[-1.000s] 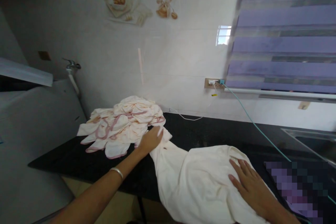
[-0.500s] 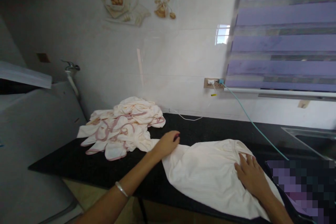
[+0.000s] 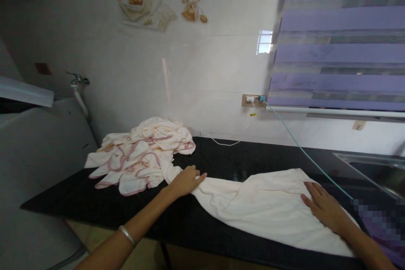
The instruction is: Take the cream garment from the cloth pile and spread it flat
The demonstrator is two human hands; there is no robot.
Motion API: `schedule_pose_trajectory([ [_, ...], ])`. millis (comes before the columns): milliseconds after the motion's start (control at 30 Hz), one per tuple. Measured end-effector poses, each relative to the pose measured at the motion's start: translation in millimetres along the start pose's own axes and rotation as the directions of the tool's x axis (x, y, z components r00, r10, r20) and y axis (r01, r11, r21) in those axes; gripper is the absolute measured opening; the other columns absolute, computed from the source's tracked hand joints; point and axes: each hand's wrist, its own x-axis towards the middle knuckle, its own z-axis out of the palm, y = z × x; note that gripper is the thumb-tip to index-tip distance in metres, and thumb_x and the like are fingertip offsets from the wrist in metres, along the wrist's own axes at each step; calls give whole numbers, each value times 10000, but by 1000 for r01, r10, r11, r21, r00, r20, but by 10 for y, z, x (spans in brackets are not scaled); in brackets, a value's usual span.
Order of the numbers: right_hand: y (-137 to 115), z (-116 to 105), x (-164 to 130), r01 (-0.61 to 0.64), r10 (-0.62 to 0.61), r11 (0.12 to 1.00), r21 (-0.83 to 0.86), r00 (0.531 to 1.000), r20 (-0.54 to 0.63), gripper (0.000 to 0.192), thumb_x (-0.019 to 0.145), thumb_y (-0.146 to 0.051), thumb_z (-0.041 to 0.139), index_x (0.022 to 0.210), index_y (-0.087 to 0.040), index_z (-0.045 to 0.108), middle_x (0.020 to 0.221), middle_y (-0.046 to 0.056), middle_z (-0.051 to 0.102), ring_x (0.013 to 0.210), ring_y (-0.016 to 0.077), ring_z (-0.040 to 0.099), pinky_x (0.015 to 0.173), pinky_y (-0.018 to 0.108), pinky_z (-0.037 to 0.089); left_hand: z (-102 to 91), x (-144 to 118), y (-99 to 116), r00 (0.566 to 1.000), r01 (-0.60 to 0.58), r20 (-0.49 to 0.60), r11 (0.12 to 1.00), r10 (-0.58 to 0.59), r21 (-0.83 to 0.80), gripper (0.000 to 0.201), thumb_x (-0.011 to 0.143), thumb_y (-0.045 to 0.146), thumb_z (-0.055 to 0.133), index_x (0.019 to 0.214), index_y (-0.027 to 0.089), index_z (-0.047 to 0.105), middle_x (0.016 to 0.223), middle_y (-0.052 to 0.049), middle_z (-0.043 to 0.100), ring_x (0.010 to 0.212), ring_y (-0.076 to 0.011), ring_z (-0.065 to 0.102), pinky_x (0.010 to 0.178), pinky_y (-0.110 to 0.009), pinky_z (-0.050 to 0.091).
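Note:
A cream-white cloth [image 3: 268, 202] is spread along the dark counter, wide at the right and narrowing towards the left. My left hand [image 3: 187, 181] rests on its narrow, bunched part, thumb apart from the bent fingers. The fingertips are partly out of sight. On the wide end lies my right hand [image 3: 327, 209], flat with its fingers spread, near the right edge of the cloth. Left of my left hand is a heap of white cloths with pink edging [image 3: 142, 152]; the narrow part of the spread cloth runs up against it.
The black counter [image 3: 221, 160] carries it all. At the right are a metal sink [image 3: 389, 173] and a blurred-out object [image 3: 379, 223]. A green cable [image 3: 300, 147] runs down from the wall socket [image 3: 253, 100]. A large grey appliance [image 3: 38, 168] stands at the left, below a tap [image 3: 77, 79].
My left hand has moved left and down onto the cloth, its fingers less curled. My right hand has slid right, and the cloth is stretched out longer and smoother.

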Motion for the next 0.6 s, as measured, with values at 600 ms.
schedule_pose_trajectory([
  [600, -291, -261, -193, -284, 287, 957, 62, 957, -48, 819, 949, -608, 374, 1484, 8, 442, 1283, 293, 633, 1208, 415, 623, 1016, 540, 505, -598, 363, 183, 990, 114, 55, 959, -132, 259, 452, 1002, 450, 396, 1069, 148, 727, 1139, -183, 714, 1033, -299, 689, 867, -382, 511],
])
